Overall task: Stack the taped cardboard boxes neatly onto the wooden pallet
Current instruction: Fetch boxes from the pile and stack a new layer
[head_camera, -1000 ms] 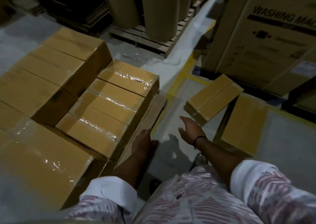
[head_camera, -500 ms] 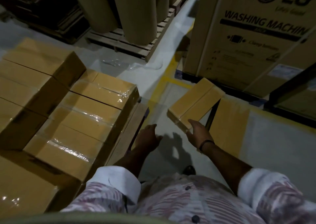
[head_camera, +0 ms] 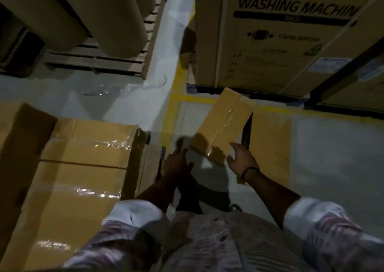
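A taped cardboard box (head_camera: pixel 224 122) lies tilted on the floor ahead of me, its far end propped up. My right hand (head_camera: pixel 242 157) is at its near right corner with spread fingers touching it. My left hand (head_camera: pixel 176 163) reaches toward its near left corner with fingers extended; contact is unclear in the shadow. Stacked taped boxes (head_camera: pixel 83 163) fill the left side, wrapped in shiny film. The wooden pallet (head_camera: pixel 153 163) under them shows only as a narrow edge on their right side.
A flat cardboard sheet (head_camera: pixel 270 145) lies on the floor right of the tilted box. A large washing machine carton (head_camera: pixel 280 34) stands behind it. Brown paper rolls (head_camera: pixel 116 16) stand on another pallet (head_camera: pixel 93 61) at the back left. Yellow floor lines (head_camera: pixel 172 109) run between.
I have stepped closer to the tilted box. Both hands moved forward to its near end, the right hand opening at its corner. The stacked boxes slid to the left of view.
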Motion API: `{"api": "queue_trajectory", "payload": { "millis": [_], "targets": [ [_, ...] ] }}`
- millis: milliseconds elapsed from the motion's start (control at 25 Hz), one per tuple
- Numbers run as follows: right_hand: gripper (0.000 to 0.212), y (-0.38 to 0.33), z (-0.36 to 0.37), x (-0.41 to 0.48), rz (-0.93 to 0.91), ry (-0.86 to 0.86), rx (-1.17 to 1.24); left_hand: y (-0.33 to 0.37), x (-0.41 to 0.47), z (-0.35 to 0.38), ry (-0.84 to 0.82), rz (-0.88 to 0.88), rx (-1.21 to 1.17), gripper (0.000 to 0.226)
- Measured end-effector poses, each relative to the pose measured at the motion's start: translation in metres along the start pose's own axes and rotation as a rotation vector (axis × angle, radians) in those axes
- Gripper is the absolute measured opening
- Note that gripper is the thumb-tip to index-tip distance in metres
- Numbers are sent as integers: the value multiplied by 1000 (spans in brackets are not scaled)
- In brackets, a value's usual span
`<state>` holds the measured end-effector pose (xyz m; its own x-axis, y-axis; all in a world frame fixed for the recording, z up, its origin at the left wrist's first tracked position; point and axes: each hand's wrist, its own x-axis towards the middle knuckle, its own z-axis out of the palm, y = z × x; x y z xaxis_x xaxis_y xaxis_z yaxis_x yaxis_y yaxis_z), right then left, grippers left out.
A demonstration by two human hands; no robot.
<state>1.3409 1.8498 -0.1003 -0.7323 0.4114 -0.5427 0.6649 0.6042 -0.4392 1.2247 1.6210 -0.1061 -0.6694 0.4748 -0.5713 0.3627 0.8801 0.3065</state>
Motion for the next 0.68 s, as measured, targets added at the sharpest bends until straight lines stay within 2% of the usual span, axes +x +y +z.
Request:
{"api": "queue_trajectory", "payload": {
  "millis": [160,320,440,560,680],
  "targets": [
    [59,-32,-14,48,104,42,78,-11,68,-40,-75,39,100,66],
    [58,-30,-11,106,184,99,145,-15,142,-44,-87,157,265,77],
    [58,-2,2,150,210,79,152,-4,193,-17,-158,232,392,70],
    [54,45,28,203,173,61,130,8,256,35,-245,249,318,69],
    [49,94,59,260,98,111,68,20,323,82,-192,215,222,70]
  ]
}}
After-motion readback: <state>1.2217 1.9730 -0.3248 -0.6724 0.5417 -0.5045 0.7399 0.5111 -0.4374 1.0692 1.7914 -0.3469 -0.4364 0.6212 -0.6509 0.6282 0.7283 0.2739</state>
